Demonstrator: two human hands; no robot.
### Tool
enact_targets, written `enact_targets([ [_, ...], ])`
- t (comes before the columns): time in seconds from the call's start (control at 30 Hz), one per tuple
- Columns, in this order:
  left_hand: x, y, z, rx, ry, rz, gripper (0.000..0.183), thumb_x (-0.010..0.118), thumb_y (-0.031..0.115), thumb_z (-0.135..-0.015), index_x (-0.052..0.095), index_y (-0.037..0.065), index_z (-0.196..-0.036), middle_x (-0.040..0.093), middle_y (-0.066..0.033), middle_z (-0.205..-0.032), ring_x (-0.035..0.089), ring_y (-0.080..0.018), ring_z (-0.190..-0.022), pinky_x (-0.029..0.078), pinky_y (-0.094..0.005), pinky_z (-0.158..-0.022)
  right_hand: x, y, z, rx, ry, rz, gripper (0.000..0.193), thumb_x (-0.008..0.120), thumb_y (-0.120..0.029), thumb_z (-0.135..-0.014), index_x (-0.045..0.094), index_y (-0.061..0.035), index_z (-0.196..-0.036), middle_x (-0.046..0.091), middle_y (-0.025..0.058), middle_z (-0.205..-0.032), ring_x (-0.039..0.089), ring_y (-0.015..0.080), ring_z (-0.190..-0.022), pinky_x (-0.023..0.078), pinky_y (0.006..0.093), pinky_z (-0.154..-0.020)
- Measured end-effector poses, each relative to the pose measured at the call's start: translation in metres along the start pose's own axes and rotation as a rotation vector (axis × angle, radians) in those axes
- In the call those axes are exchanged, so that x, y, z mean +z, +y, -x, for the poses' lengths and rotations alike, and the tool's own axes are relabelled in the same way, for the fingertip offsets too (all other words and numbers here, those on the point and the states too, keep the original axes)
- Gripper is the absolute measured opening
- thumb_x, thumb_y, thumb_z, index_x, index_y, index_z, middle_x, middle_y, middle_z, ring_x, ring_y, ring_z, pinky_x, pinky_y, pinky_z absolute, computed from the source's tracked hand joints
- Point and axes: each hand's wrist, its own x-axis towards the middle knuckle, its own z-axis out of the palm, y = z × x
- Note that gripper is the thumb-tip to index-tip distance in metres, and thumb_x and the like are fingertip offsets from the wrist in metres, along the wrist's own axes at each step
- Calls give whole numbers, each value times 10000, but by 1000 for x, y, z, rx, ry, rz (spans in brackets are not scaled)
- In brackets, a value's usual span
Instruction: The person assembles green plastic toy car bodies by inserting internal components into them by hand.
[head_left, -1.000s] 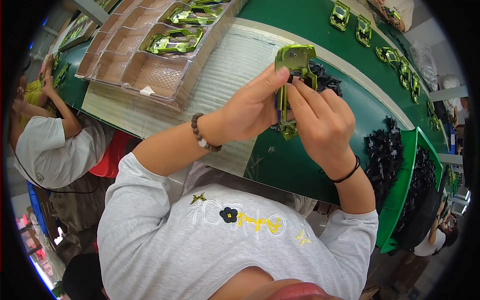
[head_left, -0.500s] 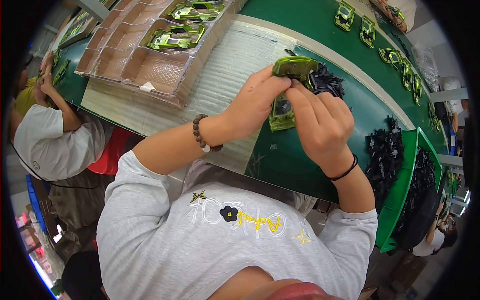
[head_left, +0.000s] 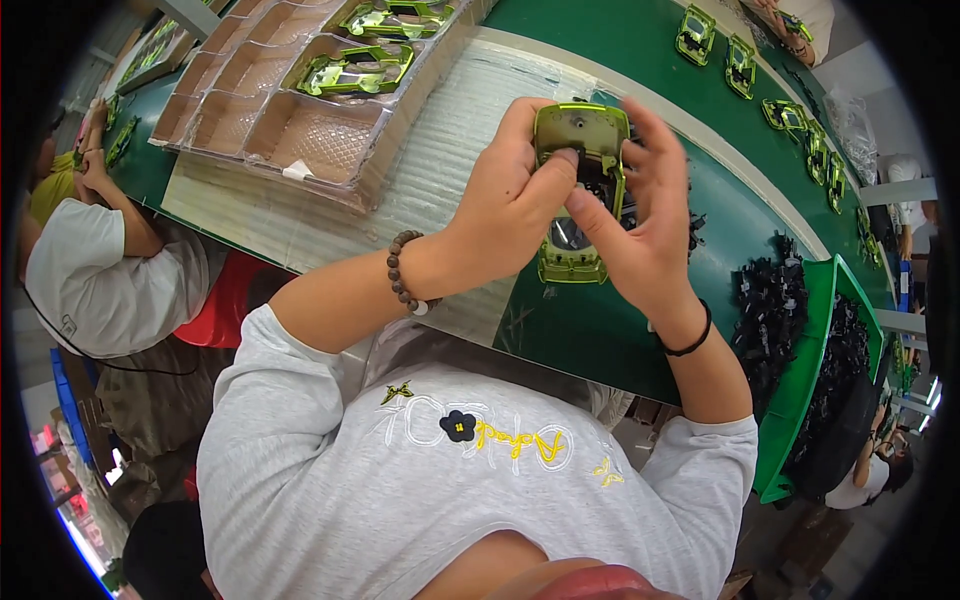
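A bright green toy car body shell (head_left: 582,128) is held up over the table, its long side running away from me. My left hand (head_left: 515,195) grips its left edge, thumb pressed over the middle of the shell. At the right edge is my right hand (head_left: 650,215), its thumb against the shell and its fingers bent along that side, the index finger raised. Dark parts show inside the shell's opening. Behind my right hand lies a pile of small black plastic parts (head_left: 695,230), mostly hidden now.
A divided tray (head_left: 310,150) at the upper left holds green shells. More green shells (head_left: 740,68) lie along the green belt at the far right. Black parts (head_left: 770,310) are heaped beside a green bin (head_left: 815,370). Other people sit left and right.
My right hand has gone from pinching at the middle of the shell to spreading along its right edge. The shell has turned to show more of its opening. Shells on the belt have shifted slightly.
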Motion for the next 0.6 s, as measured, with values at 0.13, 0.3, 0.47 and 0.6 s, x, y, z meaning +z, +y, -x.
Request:
enact_targets([
  [0.13, -2, -6, -2, 38, 45, -82, 230, 441, 59, -891, 398, -15, -1104, 555, -58, -853, 507, -73, -737, 429, -225, -629, 9, -6, 0, 284, -39, -485, 437, 558, -108, -885, 391, 28, -1264, 534, 98, -1111, 512, 106, -972, 423, 220, -797],
  [0.3, -4, -11, 0, 56, -14, -284, 238, 462, 69, -885, 407, 12, -1109, 543, -33, -702, 473, -70, -578, 395, -233, -508, 23, 10, 4, 229, 168, -263, 176, 566, -145, -889, 572, -18, -1011, 578, -12, -768, 465, 28, -649, 392, 191, -569],
  [0.47, 1, -7, 0, 66, -43, -130, 217, 444, 15, -886, 423, 6, -1102, 561, -49, -907, 509, -70, -765, 419, -215, -629, 20, 6, 6, 213, 220, -212, 129, 560, -119, -882, 590, -7, -939, 568, -15, -708, 448, 21, -612, 379, 193, -532],
  [0.6, 10, -4, -2, -17, -51, 91, 268, 460, 4, -882, 420, 9, -1147, 545, -56, -1027, 517, -99, -924, 430, -238, -807, 18, 2, 5, 126, 297, -216, 130, 568, -114, -878, 587, -6, -947, 569, 3, -707, 456, 36, -614, 393, 203, -537],
])
